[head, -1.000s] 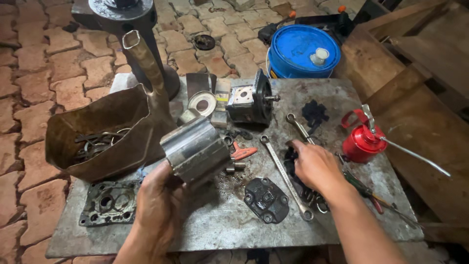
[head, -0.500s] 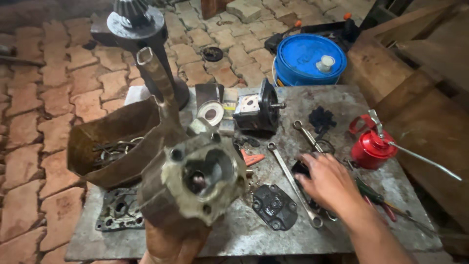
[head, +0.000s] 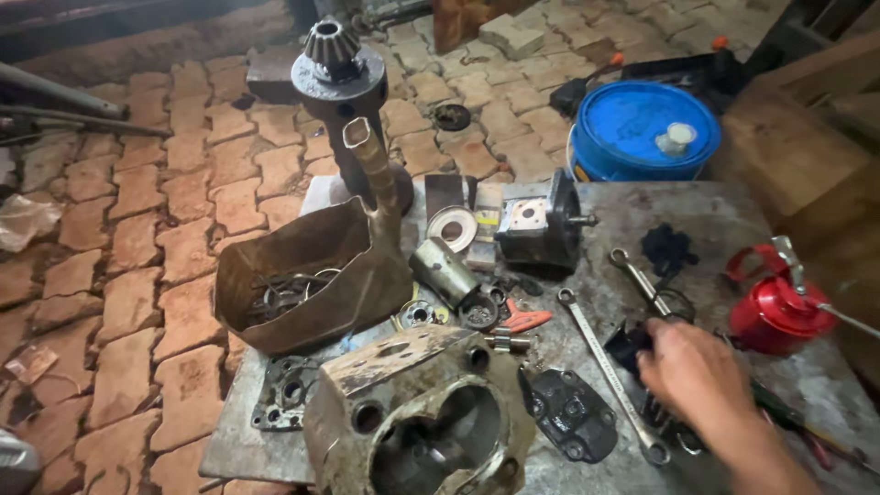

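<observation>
your right hand (head: 692, 376) rests, fingers curled, on small dark parts by the long wrench (head: 607, 371), though what it grips is hidden, the big open pump body (head: 422, 417) is up close, its cover plate (head: 570, 414) off

Dim, warm, even light, apparently from upper right; soft shadows only. Mild sheen on blue drum lid (head: 644, 128) and red oil can (head: 777, 313). Pump housing (head: 417, 422) close to lens, slightly soft. Right hand (head: 697, 378) a bit motion-blurred. Corners dark, wide-angle stretch at edges. Grainy overall.
</observation>
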